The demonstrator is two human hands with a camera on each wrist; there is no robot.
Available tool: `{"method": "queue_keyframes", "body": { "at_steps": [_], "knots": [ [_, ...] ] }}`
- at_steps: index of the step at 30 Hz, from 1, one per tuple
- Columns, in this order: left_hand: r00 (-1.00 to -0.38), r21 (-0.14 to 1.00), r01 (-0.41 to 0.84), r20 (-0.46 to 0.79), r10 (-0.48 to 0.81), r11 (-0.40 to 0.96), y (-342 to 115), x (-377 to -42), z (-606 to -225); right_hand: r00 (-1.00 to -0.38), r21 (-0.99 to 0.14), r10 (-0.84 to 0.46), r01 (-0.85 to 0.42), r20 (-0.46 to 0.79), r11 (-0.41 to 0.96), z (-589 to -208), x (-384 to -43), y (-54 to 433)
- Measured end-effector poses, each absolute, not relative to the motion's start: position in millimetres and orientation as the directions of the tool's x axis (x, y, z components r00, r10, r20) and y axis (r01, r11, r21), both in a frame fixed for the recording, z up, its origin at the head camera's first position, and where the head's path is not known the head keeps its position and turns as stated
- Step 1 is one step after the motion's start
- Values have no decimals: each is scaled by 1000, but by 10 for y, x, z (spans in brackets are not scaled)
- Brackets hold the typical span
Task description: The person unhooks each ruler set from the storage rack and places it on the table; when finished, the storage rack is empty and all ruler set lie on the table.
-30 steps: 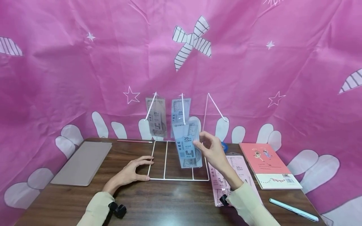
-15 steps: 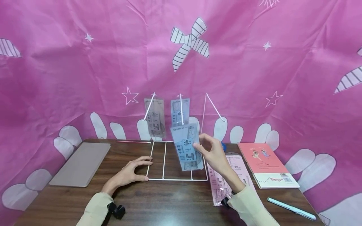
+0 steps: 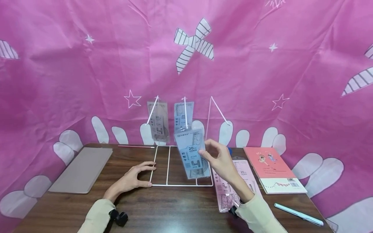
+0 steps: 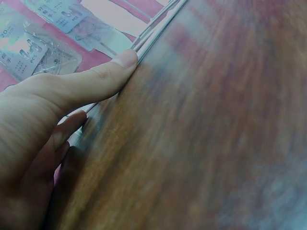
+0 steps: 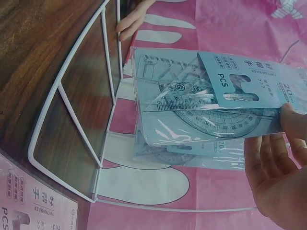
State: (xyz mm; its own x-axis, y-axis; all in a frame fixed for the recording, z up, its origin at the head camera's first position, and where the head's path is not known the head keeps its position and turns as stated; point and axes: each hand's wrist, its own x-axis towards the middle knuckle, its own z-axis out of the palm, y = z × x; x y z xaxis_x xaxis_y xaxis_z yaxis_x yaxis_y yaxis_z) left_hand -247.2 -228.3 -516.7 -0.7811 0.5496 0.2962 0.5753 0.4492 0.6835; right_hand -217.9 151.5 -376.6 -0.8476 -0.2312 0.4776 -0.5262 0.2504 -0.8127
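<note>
My right hand (image 3: 221, 158) pinches the right edge of a blue ruler set packet (image 3: 190, 155), thumb in front. Protractor and ruler markings show through its clear plastic (image 5: 216, 122). The packet tilts a little, its top edge right at the tip of the middle prong on a white wire display rack (image 3: 182, 185). Behind it another blue packet (image 3: 179, 113) hangs on that prong, and a grey packet (image 3: 158, 123) hangs on the left prong. My left hand (image 3: 131, 178) rests with extended fingers and thumb on the rack's left side; the thumb (image 4: 108, 76) lies at the front corner.
Pink ruler packets (image 3: 243, 171) lie right of the rack, partly under my right forearm. Farther right are a red-and-white book (image 3: 274, 168) and a light blue pen (image 3: 298, 214). A grey notebook (image 3: 81, 170) lies at left; a pencil (image 3: 135, 147) is at the back.
The blue packet in my right hand has dropped slightly and tilted a bit more, its top staying by the middle prong's tip. My left hand keeps its place on the rack.
</note>
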Motion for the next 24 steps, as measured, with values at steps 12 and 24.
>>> {"method": "queue_keyframes", "body": {
  "at_steps": [12, 24],
  "knots": [
    [-775, 673, 590, 318, 546, 445, -2298, -2457, -5204, -839, -804, -246, -540, 486, 252, -3708, -2098, 1510],
    [-771, 673, 595, 323, 548, 440, -2292, -2466, -5194, -823, -790, -261, -562, 505, 244, -3630, -2007, 1474]
  ]
}}
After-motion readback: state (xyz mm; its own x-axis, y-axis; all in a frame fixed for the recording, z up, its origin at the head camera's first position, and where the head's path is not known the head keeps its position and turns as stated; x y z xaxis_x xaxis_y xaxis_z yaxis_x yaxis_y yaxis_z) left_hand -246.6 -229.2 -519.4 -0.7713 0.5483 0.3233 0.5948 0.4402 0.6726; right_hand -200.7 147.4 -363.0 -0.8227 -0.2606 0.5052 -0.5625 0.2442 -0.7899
